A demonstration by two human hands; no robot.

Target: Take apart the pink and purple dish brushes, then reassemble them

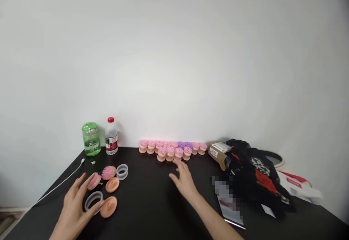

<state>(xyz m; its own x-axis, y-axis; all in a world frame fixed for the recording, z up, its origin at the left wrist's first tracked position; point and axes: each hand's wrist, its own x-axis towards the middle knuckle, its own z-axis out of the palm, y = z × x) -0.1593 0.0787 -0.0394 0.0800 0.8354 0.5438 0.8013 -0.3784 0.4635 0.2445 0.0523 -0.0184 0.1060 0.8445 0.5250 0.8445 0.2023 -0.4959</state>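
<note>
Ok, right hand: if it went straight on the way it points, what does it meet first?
Probably the front row of pink brushes, just beyond the fingertips of the right hand. Depth is hard to judge from the head view.

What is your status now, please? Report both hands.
Left hand at pink scalp brush, clear plastic ring by thumb. Right hand open, empty, just short of row of scalp brushes.
</note>
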